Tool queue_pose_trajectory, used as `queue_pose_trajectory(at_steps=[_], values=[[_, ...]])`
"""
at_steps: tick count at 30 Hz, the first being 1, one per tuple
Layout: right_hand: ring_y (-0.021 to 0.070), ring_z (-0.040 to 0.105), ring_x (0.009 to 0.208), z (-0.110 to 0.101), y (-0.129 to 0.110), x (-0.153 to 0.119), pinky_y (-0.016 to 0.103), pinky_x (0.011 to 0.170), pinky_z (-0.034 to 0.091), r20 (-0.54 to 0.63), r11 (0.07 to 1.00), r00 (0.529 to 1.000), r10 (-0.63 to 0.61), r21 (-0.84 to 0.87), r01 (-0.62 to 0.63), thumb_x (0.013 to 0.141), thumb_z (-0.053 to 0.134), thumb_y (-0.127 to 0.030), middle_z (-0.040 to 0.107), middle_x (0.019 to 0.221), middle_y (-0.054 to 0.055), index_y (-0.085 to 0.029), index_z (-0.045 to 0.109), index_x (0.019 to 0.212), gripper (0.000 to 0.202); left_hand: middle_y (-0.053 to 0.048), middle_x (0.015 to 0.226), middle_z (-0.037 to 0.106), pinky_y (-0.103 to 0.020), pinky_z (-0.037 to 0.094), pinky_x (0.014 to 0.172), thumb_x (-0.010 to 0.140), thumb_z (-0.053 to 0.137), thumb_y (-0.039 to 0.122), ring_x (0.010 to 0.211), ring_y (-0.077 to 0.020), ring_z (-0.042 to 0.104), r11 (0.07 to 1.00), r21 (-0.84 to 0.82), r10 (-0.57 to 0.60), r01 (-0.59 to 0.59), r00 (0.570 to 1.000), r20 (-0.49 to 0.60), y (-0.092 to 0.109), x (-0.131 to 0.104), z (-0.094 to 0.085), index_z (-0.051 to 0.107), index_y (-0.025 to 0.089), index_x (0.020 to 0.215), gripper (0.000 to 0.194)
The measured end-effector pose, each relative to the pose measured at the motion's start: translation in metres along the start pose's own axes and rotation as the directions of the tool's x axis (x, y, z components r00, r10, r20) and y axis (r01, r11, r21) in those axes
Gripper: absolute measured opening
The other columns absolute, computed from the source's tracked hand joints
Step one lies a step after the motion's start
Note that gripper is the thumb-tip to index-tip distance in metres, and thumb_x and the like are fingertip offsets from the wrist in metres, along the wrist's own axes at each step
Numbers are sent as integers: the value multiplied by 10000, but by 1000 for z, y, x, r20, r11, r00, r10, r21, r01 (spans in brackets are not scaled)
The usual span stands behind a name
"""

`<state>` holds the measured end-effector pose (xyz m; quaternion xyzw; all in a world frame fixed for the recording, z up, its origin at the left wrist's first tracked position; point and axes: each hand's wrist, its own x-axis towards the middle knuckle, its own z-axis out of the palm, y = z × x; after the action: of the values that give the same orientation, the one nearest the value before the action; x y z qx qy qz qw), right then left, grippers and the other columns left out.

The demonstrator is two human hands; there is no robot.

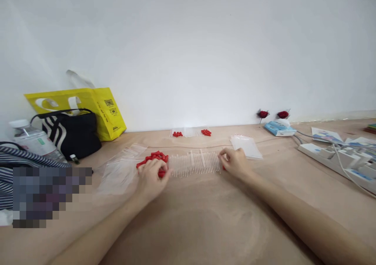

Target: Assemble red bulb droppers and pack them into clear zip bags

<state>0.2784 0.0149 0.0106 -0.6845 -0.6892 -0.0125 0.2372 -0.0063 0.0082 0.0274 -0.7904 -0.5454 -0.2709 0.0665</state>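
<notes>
Fingers of our bare left hand [153, 177] curl narrowly over the small red cylindrical pieces [157, 155]; we cannot tell whether one is held. Our bare right hand [234, 162] bends to a near-pinch at the right end of the row of slender translucent sticks [195, 164]; its hold is likewise unconfirmed. We advise a light fingertip pinch, leaving the row undisturbed. Both forearms reach in from the wooden desk's [188, 225] near side, wrists low. Toward its rear edge lie two small red clusters [206, 132], well apart.
</notes>
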Motion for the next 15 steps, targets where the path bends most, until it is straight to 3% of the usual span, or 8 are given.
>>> queue_pose_trajectory(at_steps=[2, 4, 8, 12, 15], values=[[146, 557, 636, 9, -3, -20, 292, 755, 271, -7, 977, 979, -204, 62, 204, 796, 424, -280, 635, 649, 3, -203, 597, 802, 189, -32, 775, 608, -348, 297, 679, 755, 509, 307, 813, -242, 522, 997, 50, -67, 66, 998, 15, -19, 13, -9, 545, 187, 686, 143], [152, 542, 619, 16, -4, -34, 303, 732, 260, -12, 946, 950, -312, 85, 312, 803, 420, -283, 643, 669, 19, -193, 590, 784, 193, -34, 835, 618, -364, 293, 704, 768, 487, 295, 866, -248, 521, 996, 84, -46, 40, 996, 72, -36, 25, -17, 587, 208, 746, 134], [147, 519, 588, 20, -5, -42, 302, 695, 251, -10, 937, 942, -335, 104, 334, 818, 405, -300, 643, 665, 26, -189, 582, 768, 214, -33, 827, 635, -400, 275, 751, 761, 495, 356, 850, -241, 530, 980, 193, 20, -47, 990, 139, -44, 42, -15, 627, 226, 693, 198], [143, 520, 586, 18, -5, -38, 303, 700, 250, -5, 940, 947, -322, 116, 320, 819, 407, -313, 646, 670, 25, -194, 581, 757, 219, -48, 726, 633, -434, 274, 758, 699, 541, 460, 764, -244, 535, 965, 251, 39, -73, 990, 136, -31, 51, 1, 592, 191, 541, 316], [140, 524, 586, 19, -5, -37, 299, 701, 252, -11, 940, 947, -322, 116, 321, 816, 412, -308, 646, 671, 21, -194, 581, 754, 213, -70, 661, 616, -452, 282, 746, 686, 553, 413, 734, -264, 532, 959, 275, 43, -75, 992, 118, -23, 55, 10, 566, 176, 475, 318]])
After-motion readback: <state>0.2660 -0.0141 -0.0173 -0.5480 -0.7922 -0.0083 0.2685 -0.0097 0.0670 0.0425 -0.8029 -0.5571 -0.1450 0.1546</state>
